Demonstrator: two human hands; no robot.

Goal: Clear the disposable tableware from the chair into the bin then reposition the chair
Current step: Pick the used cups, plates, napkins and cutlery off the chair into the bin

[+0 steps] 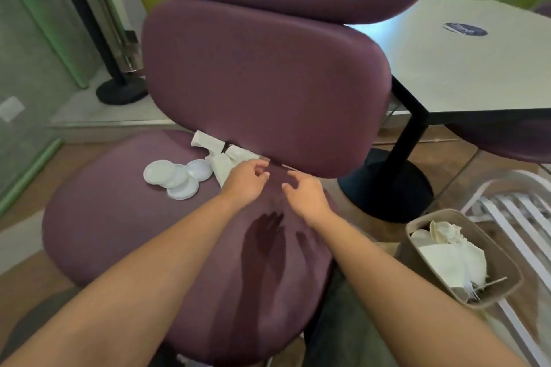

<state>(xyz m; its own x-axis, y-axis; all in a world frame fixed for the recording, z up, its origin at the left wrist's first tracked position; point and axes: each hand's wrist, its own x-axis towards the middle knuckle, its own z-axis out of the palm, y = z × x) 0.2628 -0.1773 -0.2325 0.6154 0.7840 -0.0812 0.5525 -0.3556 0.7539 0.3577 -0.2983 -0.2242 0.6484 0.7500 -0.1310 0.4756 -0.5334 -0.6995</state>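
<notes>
A dark oval logo (pixel 465 29) sits on the pale table top (pixel 465 74) at the upper right of the frame; its writing is too blurred to read. No other lettering shows.

The purple upholstered chair (pixel 262 80) fills the middle of the frame, backrest upright above a rounded seat. On the seat, left of centre, lies a loose cluster of white disposable lids (pixel 176 177), overlapping one another. Just to their right, against the foot of the backrest, lies a heap of crumpled white paper wrappers and napkins (pixel 219 154).

Both forearms reach in from the bottom of the frame. The left hand (pixel 246 180) hovers over the rear of the seat at the right edge of the paper heap, fingers loosely curled with thumb and forefinger apart; whether it touches the paper cannot be told. The right hand (pixel 304 195) hovers just beside it, fingers spread and gently bent, holding nothing. Their shadows fall on the seat below.

At the lower right stands a beige rectangular bin (pixel 417 259), holding crumpled white paper and a thin wooden stick. Behind it is a white slatted chair (pixel 515 211). The table's black pedestal base (pixel 387 187) stands between bin and purple backrest. A black post on a round base (pixel 119 92) stands at the upper left.
</notes>
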